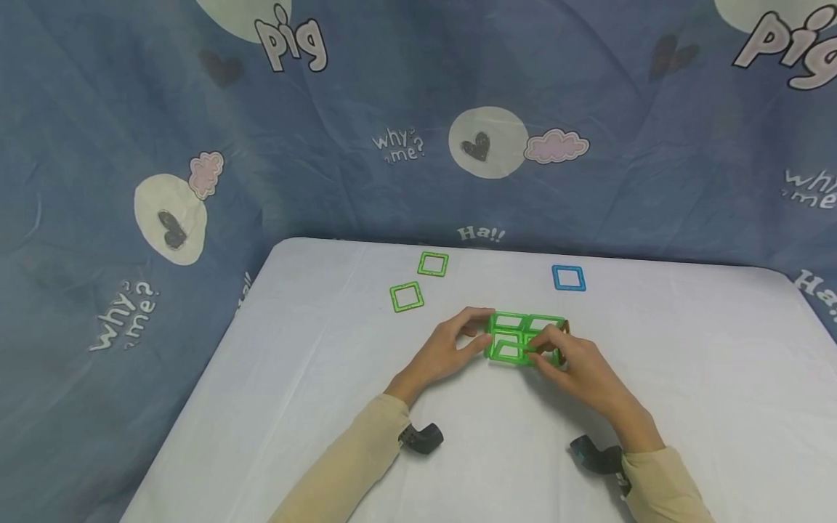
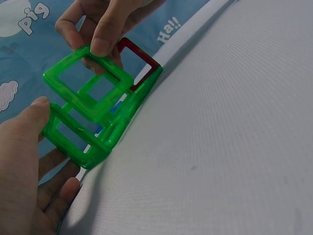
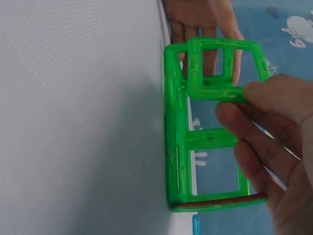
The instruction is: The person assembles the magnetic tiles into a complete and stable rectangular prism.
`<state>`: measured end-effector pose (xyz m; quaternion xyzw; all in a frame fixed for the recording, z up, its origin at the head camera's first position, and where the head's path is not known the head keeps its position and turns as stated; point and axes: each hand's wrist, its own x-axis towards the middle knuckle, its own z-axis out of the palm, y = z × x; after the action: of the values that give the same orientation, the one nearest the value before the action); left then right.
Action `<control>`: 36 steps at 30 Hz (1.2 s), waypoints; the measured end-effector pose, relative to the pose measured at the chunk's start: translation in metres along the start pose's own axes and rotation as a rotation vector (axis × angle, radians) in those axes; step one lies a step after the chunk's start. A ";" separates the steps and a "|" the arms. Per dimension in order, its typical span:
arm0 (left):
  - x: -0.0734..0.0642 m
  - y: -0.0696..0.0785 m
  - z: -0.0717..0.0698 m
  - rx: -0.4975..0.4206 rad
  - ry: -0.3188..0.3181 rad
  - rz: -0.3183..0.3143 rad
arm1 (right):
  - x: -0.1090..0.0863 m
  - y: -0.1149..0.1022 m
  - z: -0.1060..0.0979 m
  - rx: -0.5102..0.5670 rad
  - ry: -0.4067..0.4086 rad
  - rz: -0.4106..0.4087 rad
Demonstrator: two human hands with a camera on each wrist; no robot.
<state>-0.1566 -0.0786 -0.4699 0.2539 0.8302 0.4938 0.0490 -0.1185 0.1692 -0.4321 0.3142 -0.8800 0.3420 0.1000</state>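
Observation:
A box-like structure of green square magnetic tiles (image 3: 208, 139) sits on the white table, with a red tile (image 2: 139, 51) standing at its right end. My left hand (image 1: 451, 347) holds the structure's left end, thumb at the near corner and fingers along the far side. Between thumb and fingertips, my right hand (image 1: 578, 367) pinches a separate green square tile (image 3: 195, 68). This tile is tilted over the left half of the structure and overlaps its near side in the head view. The right hand's fingers cover part of the structure's right half.
Two loose green square tiles, one nearer (image 1: 394, 300) and one farther (image 1: 433, 274), lie behind the left hand. A blue square tile (image 1: 569, 288) lies toward the back right. Behind the white table (image 1: 686, 378) hangs a printed blue cloth (image 1: 366, 189).

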 end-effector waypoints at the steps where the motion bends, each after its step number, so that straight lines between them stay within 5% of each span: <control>1: 0.000 0.000 0.000 0.002 0.000 -0.003 | 0.000 0.000 0.000 -0.007 -0.002 0.000; 18: -0.001 0.000 0.000 0.014 0.002 -0.003 | 0.003 -0.003 0.008 -0.153 -0.001 -0.003; 36: -0.001 -0.001 -0.001 0.019 -0.006 -0.011 | 0.003 -0.006 0.011 -0.174 -0.010 0.044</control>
<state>-0.1565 -0.0795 -0.4702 0.2514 0.8360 0.4850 0.0520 -0.1169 0.1572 -0.4356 0.2865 -0.9136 0.2646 0.1152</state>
